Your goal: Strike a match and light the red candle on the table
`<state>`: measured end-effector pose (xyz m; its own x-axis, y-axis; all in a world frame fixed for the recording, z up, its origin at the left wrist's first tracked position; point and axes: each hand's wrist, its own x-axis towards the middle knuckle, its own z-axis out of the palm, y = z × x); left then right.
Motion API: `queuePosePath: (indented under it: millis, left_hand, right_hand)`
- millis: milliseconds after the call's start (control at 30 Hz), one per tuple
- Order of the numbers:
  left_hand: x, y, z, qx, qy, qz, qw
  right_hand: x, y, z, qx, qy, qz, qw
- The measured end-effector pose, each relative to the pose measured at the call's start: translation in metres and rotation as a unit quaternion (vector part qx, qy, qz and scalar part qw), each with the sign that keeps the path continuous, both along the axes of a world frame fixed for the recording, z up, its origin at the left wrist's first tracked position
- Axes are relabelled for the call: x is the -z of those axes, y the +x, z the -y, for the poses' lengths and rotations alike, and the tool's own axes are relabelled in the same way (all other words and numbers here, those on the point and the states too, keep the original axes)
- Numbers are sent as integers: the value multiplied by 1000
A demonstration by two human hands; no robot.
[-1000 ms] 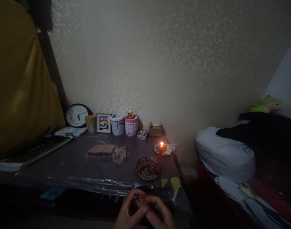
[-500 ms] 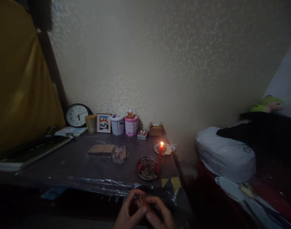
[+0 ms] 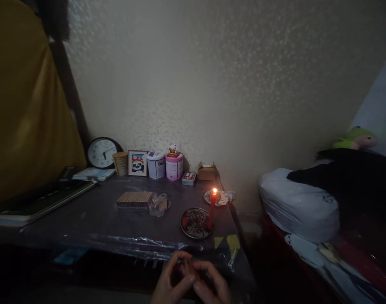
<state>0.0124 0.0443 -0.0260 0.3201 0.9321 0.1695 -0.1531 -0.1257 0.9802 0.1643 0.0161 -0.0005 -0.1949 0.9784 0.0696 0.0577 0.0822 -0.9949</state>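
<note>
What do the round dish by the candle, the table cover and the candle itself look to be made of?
Round dish: probably metal, with a thin rim that glints in the flame's light.
Table cover: clear plastic sheet, glossy and wrinkled, with bright creases along the front edge.
Candle: red wax, a smooth, matt stick, lit at the top.

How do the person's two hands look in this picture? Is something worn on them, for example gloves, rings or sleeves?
Both hands are bare. The left hand and the right hand show no gloves, and no sleeves reach into view at the bottom edge. The light is too dim to tell whether there are rings. Only fingers and part of each hand show; the wrists are cut off.
</note>
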Motion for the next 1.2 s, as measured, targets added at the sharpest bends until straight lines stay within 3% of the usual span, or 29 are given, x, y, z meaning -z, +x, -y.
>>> queuePosePath:
  millis: [167,667,967,1200]
  left_hand:
    - [1,0,-1,-27,18,-17,999]
    - [2,0,0,-12,9,-7,1000]
    - [1,-1,0,0,4,-11,1000]
    - [-1,-1,1,-12,3,-14,1000]
  right_hand:
    - [0,1,0,-6,0,-15,1000]
    - [-4,1,0,-11,0,-3,1000]
    - [11,1,-3,4,13,-18,1000]
    - [1,-1,0,11,6,-11,1000]
